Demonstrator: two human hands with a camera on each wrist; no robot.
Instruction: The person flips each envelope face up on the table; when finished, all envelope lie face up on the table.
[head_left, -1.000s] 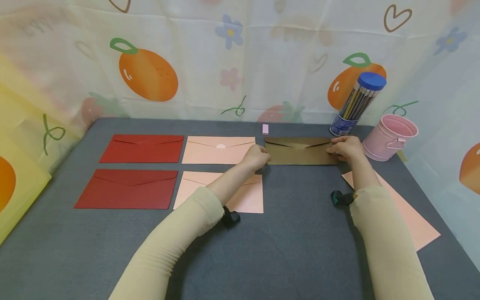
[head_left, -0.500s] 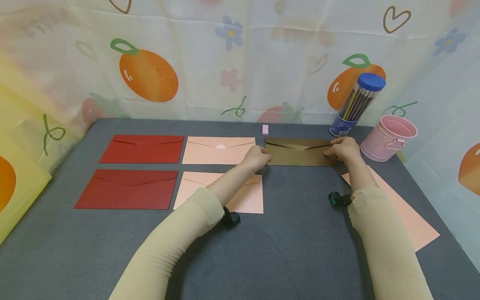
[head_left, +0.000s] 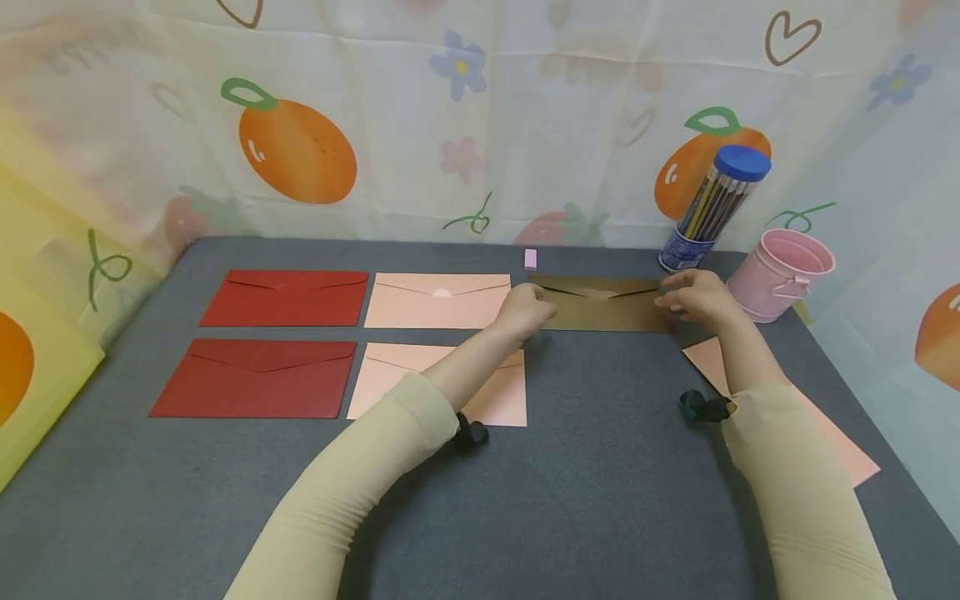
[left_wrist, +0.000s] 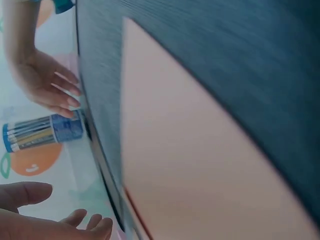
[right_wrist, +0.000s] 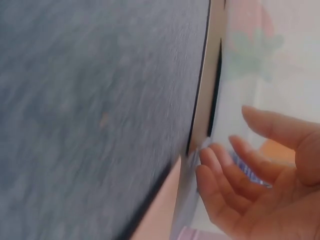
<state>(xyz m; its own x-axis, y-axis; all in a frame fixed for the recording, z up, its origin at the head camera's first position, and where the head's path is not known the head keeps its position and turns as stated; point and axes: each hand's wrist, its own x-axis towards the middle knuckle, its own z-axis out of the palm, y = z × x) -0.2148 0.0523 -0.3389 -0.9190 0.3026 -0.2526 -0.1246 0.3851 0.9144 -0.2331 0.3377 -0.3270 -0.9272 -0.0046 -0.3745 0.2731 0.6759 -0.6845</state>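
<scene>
Both hands had lifted off the brown envelope (head_left: pixel 603 304) — left hand (head_left: pixel 527 310) and right hand (head_left: pixel 697 293) fingers loosely apart; beyond the right fingertips, a pencil tub (head_left: pixel 712 208) held pencils.

A brown envelope (head_left: pixel 603 304) is lying flat on the gray desk (head_left: pixel 585 483), far side, long edge running left to right. Its pointed flap is facing up and sitting closed. It is resting just right of a pink envelope (head_left: pixel 437 301), in line with it, its left end partly covered and its right end near the desk's back right corner.
</scene>
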